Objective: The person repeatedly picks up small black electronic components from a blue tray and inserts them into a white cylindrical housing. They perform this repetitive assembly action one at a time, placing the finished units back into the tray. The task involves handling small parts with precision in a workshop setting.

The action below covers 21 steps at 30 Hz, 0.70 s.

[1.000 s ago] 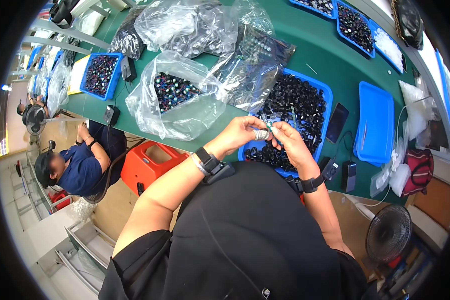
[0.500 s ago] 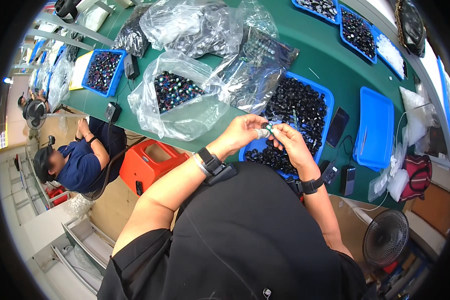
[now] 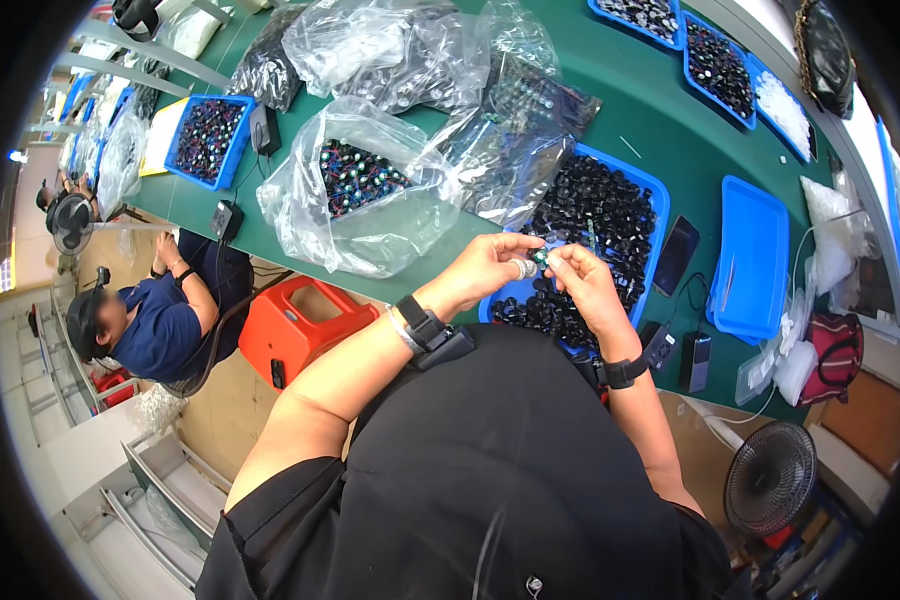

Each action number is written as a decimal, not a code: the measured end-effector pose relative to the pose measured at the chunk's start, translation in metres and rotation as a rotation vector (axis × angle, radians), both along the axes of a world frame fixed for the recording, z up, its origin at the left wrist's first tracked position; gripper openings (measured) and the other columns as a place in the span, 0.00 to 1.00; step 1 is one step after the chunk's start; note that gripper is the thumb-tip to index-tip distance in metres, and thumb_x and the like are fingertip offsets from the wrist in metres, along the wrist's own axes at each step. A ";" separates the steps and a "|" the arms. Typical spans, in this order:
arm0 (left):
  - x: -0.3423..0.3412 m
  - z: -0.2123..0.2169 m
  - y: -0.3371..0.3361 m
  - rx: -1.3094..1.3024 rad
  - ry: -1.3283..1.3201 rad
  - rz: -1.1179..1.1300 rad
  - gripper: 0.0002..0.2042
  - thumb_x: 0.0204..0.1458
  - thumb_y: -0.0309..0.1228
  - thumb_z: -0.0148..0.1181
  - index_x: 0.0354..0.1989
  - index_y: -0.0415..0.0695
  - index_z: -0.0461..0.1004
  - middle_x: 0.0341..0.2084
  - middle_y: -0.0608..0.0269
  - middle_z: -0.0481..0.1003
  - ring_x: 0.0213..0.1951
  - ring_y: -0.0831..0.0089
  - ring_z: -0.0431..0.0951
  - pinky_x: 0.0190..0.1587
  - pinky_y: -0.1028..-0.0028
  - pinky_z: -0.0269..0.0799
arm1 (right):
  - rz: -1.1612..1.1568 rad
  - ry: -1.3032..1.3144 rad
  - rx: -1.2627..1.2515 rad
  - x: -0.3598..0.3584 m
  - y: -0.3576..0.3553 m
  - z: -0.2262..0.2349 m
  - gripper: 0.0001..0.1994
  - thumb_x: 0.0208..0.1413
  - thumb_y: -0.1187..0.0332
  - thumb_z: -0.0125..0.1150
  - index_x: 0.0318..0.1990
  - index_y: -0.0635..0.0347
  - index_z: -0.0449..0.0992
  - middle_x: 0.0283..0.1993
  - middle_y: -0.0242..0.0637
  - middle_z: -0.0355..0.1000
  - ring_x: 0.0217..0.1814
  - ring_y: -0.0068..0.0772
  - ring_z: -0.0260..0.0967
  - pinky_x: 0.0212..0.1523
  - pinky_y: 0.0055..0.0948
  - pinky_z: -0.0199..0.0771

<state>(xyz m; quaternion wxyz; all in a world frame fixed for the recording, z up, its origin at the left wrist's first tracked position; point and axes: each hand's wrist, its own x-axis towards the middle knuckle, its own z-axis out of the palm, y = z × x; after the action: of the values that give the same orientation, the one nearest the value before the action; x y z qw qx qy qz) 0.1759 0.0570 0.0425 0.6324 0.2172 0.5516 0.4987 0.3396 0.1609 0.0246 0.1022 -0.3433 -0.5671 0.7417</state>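
Between my two hands is a small round green-and-black electronic part (image 3: 539, 257), held over the near edge of a blue tray (image 3: 660, 225). My left hand (image 3: 488, 270) pinches it from the left; a patterned ring or band is on one finger. My right hand (image 3: 588, 288) grips it from the other side with thumb and forefinger. Its fine detail is too small to make out. Many small black plastic pieces (image 3: 595, 200) fill the tray below and beyond my hands. Left of it lies an open clear bag (image 3: 300, 225) of small wired parts (image 3: 360, 180).
On the green table (image 3: 650, 110) are filled bags (image 3: 390, 60), an empty blue tray (image 3: 750, 250), a phone (image 3: 677, 255) and several parts trays. A red stool (image 3: 305, 330) stands left of me, and a seated person (image 3: 170, 315) sits beyond it. A fan (image 3: 770, 478) stands at right.
My fingers have shifted slightly around the small part, which has turned a little. The bag and trays stay in place.
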 end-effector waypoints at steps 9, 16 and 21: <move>0.000 -0.004 -0.005 -0.002 -0.015 -0.007 0.23 0.46 0.17 0.52 0.54 0.34 0.66 0.40 0.59 0.74 0.42 0.78 0.72 0.48 0.78 0.67 | 0.030 -0.037 0.065 -0.004 -0.004 -0.005 0.08 0.57 0.66 0.57 0.36 0.62 0.72 0.27 0.28 0.70 0.28 0.15 0.63 0.29 0.17 0.62; 0.000 -0.010 -0.007 0.015 -0.048 0.055 0.20 0.47 0.18 0.52 0.52 0.34 0.69 0.40 0.60 0.74 0.41 0.78 0.73 0.47 0.79 0.68 | 0.044 -0.037 -0.054 -0.002 -0.003 -0.016 0.08 0.57 0.67 0.56 0.35 0.62 0.72 0.26 0.28 0.70 0.25 0.14 0.60 0.26 0.15 0.60; 0.003 -0.024 -0.006 -0.056 0.022 0.105 0.13 0.52 0.23 0.57 0.46 0.33 0.72 0.35 0.61 0.76 0.36 0.77 0.74 0.42 0.78 0.70 | 0.084 -0.119 0.062 -0.008 -0.012 -0.015 0.07 0.58 0.68 0.53 0.36 0.64 0.72 0.27 0.30 0.71 0.25 0.16 0.63 0.26 0.17 0.63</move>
<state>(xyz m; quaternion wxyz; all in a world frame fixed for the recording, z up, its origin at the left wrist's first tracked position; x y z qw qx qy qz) 0.1793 0.0513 0.0183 0.6051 0.1757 0.5830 0.5130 0.3318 0.1484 0.0100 0.0479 -0.3594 -0.6089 0.7055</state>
